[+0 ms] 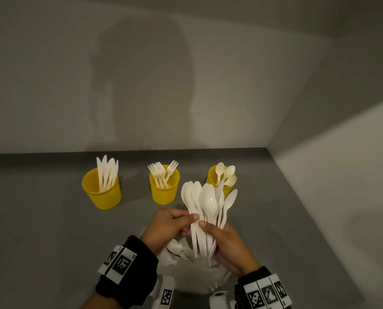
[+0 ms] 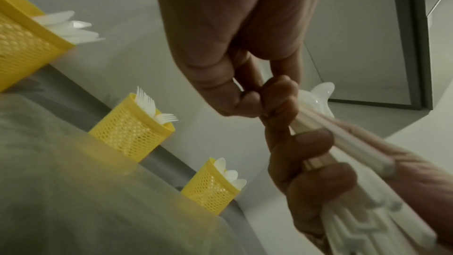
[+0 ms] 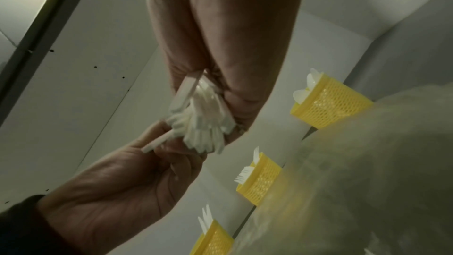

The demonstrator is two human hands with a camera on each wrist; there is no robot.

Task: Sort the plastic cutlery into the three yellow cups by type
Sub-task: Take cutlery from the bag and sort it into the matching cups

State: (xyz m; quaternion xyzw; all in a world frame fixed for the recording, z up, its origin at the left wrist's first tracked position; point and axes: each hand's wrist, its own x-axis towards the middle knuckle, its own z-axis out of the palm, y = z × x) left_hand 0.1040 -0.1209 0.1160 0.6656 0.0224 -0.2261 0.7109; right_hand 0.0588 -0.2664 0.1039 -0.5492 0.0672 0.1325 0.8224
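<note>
Three yellow mesh cups stand in a row near the back wall: the left cup (image 1: pixel 101 189) holds knives, the middle cup (image 1: pixel 164 188) holds forks, the right cup (image 1: pixel 215 178) holds spoons. My right hand (image 1: pixel 227 244) grips a fanned bunch of white spoons (image 1: pixel 208 204) by the handles, bowls up, in front of the right cup. My left hand (image 1: pixel 170 224) pinches one handle at the left side of the bunch. In the left wrist view the bunch of handles (image 2: pixel 348 143) runs through my right hand's curled fingers. The handle ends (image 3: pixel 203 121) show in the right wrist view.
A clear bag or bowl of loose white cutlery (image 1: pixel 186 264) sits under my hands at the near edge. The grey tabletop (image 1: pixel 41 219) ends at a pale wall behind and a white side wall (image 1: pixel 330 186) on the right.
</note>
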